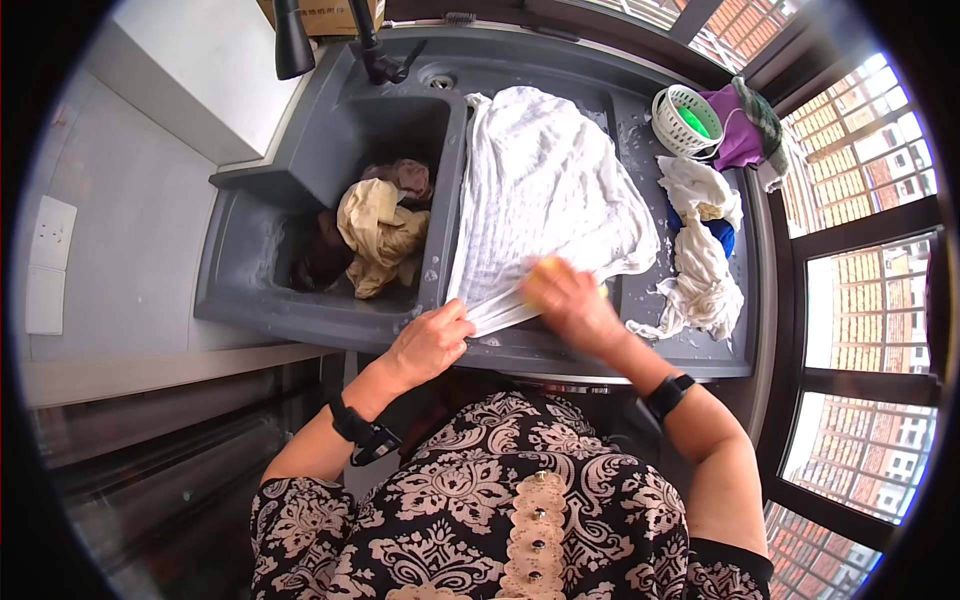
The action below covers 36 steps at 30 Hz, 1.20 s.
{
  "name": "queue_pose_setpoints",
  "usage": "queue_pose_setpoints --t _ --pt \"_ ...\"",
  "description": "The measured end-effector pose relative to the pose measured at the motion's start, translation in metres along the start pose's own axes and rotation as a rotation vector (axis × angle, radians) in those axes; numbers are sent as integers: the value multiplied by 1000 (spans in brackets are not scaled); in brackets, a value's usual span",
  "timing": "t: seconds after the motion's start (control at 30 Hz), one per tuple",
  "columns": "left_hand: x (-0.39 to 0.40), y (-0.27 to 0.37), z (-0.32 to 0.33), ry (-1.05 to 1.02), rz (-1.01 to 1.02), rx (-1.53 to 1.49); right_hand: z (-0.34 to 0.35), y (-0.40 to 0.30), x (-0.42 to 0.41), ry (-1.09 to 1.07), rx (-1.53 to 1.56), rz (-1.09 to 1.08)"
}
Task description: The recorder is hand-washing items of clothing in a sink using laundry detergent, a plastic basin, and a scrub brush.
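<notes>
A wet white cloth point(544, 180) lies spread over the grey washboard side of a laundry sink point(442, 225). My left hand point(429, 339) pinches its near left corner and pulls that edge taut at the sink's front rim. Over the cloth's near edge, my right hand point(571, 304) is blurred by motion. Its fingers are around a yellow object point(547, 276), mostly hidden by the hand; whether it is soap or a brush cannot be told.
Cream cloth point(381, 232) and darker garments lie in the left basin, under a black faucet point(382, 66). Along the right stand a white plastic basket point(679, 124) holding something green, purple cloth point(727, 124) and bunched white cloths point(705, 277). Barred windows border the right side.
</notes>
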<state>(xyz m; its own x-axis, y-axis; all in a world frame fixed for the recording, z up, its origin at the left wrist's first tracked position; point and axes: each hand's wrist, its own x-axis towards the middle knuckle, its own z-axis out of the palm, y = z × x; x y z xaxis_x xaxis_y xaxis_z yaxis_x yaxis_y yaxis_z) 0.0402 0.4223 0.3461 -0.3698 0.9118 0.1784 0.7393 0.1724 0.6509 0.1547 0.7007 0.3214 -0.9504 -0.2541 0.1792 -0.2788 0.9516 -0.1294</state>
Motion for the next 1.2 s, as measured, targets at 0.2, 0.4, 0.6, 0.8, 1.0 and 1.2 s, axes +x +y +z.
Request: queue_pose_setpoints --t 0.2,0.4,0.6,0.8,1.0,1.2 --pt "37 20 18 60 196 -234 -26 52 48 111 196 418" --pt "21 3 21 87 -429 -620 -14 16 98 -331 -8 -154" --pt "26 3 -9 -359 -560 -281 -23 101 123 12 -106 481" --pt "34 35 2 -396 -169 -415 17 8 160 82 53 -475" --pt "10 12 -33 -226 60 -238 -5 150 188 71 -62 433" --pt "18 0 -10 38 9 -216 -1 29 175 -22 135 -496"
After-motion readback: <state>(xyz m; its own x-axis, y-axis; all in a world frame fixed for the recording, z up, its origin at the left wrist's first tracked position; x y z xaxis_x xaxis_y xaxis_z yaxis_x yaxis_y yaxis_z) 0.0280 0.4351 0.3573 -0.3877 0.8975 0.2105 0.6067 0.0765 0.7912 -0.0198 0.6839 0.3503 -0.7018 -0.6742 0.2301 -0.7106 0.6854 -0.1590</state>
